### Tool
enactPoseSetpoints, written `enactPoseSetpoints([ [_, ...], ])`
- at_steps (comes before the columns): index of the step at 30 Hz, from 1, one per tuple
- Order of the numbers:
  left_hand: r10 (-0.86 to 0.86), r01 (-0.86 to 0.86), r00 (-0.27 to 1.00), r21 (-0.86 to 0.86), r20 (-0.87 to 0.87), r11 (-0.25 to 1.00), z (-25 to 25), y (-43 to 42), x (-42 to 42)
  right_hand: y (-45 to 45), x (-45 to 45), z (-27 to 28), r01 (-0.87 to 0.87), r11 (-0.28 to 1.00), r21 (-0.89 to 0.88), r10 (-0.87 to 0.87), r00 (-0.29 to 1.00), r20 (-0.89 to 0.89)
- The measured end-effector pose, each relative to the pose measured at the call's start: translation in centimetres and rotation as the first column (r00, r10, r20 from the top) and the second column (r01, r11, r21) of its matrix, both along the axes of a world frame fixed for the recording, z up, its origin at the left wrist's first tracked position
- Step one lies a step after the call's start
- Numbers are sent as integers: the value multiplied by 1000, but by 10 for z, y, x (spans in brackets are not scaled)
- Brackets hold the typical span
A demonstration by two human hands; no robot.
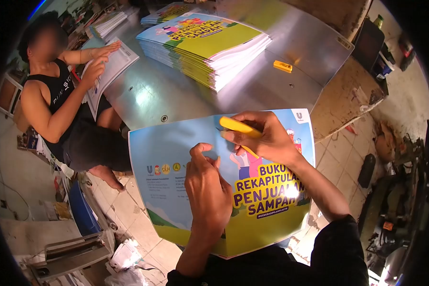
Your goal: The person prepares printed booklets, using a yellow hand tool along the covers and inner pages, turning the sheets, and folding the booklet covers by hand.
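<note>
An opened booklet cover, blue above and green below, lies spread face up in front of me, its fold running down the middle. My right hand grips a yellow stapler above the cover's upper half, the stapler's two arms spread apart. Over the fold, my left hand is closed with bent fingers, index and thumb tips near each other. Whatever may be between them is too small to make out. The cover's title and part of its drawing show beside my right wrist.
A tall stack of matching booklets stands on the metal table. Right of it lies a small yellow object. At the left a seated person handles an open booklet. A blue container stands on the floor.
</note>
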State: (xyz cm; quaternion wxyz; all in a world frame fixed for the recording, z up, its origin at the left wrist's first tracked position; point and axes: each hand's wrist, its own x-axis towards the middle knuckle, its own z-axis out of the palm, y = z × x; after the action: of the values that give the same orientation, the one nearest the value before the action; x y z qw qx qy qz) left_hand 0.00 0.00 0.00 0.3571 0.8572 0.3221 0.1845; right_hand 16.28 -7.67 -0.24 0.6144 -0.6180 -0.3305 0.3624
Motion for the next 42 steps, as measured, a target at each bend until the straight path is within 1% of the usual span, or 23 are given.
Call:
enactPoseSetpoints([
  [2, 28, -34, 998, 120, 54, 992, -2, 3, -3, 5, -3, -1, 46, 999, -7, -46, 997, 64],
  [3, 28, -37, 997, 112, 75, 993, -1, -1, 2, -2, 3, 2, 46, 999, -13, -45, 995, 86],
  [5, 60, -56, 986, -35, 154, 998, 9, 13, -8, 0, 2, 1, 38, 999, -22, -36, 996, 88],
  [6, 49, -36, 973, -65, 226, 997, 8, 22, -16, 1, 1, 1, 34, 999, -16, -33, 996, 80],
  [9, 20, -29, 960, 30, 279, 999, 6, 29, -23, 1, -1, -2, 35, 999, 3, -35, 996, 83],
  [11, 38, -50, 960, 36, 277, 998, -1, 17, -17, 1, -1, -2, 25, 1000, -3, -25, 998, 59],
  [14, -55, 26, 994, 275, 99, 961, -5, -7, -9, 0, -2, -5, 66, 998, -19, -64, 993, 101],
  [15, -80, 46, 990, 273, 117, 961, -6, -9, -8, -1, -2, -5, 69, 997, -28, -65, 991, 115],
  [17, -19, -9, 993, 226, 120, 974, -8, -11, -3, -2, 1, -11, 30, 997, 74, -35, 997, 68],
  [19, -3, -18, 994, 188, 112, 982, -7, -13, -2, -4, 4, -14, 1, 999, 43, -4, 997, 73],
  [22, 4, -20, 996, 167, 91, 986, -4, -12, 2, -5, 2, -7, 18, 1000, 15, -20, 990, 143],
  [24, 92, -104, 975, 47, 201, 994, -5, -9, 5, -5, 2, -7, 24, 1000, 18, -26, 984, 174],
  [25, 86, -99, 976, 55, 200, 994, -3, -9, 5, -5, 2, -6, 23, 1000, 12, -25, 981, 195],
  [27, 100, -96, 986, -41, 133, 995, 1, -8, 5, -6, 2, -4, 22, 1000, 20, -25, 981, 194],
  [28, 93, -89, 987, -38, 131, 995, 2, -8, 5, -6, 1, -6, 30, 999, 45, -38, 983, 180],
  [30, 82, -85, 995, 50, 64, 995, 2, -8, 5, -6, 0, -8, 45, 997, 70, -56, 984, 167],
  [31, 77, -80, 995, 51, 65, 995, 2, -8, 6, -6, 0, -8, 43, 996, 79, -57, 983, 172],
  [33, 35, -39, 999, 136, 35, 990, 4, -6, 6, -6, 2, -9, 47, 995, 93, -63, 981, 182],
  [35, 28, -29, 1000, 142, 7, 990, 5, -6, 7, -6, 2, -12, 20, 996, 85, -38, 976, 214],
  [38, 0, 6, 999, 140, -46, 990, 8, -3, 8, -7, 2, -9, 26, 998, 55, -36, 980, 196],
  [40, 2, 9, 996, 130, -86, 991, 6, -1, 6, -8, 3, -12, 36, 996, 80, -52, 977, 207],
  [41, -22, 25, 1000, 187, -18, 982, -2, 3, 6, -6, 4, -14, 42, 994, 105, -65, 973, 221],
  [42, -40, 30, 999, 242, 37, 970, -6, 7, 2, -5, 1, -10, 50, 998, 49, -57, 985, 163],
])
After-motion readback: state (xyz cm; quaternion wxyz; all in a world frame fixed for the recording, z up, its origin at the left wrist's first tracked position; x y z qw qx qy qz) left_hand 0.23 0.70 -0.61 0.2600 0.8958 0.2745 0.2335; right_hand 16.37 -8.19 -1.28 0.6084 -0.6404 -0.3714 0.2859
